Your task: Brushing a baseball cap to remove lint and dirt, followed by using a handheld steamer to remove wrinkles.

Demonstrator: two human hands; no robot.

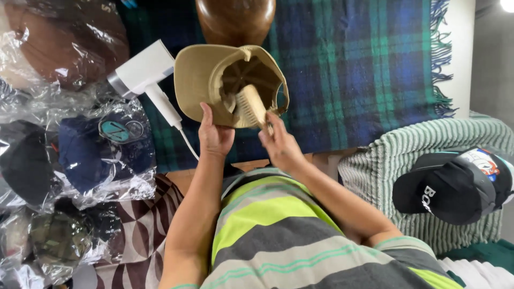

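Left hand [214, 136] pinches the tan cap [214, 85] by its brim, crown turned up, exposing the inside. Right hand [281, 147], grip closed on a small brush [251, 106], has the bristles inside the crown, above the plaid blanket [364, 69].

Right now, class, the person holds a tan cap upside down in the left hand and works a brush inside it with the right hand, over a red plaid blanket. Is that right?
Not quite. The blanket is blue and green plaid, not red, as the head view shows. The rest stands: the left hand holds the tan cap upside down, and the right hand works the brush inside it.
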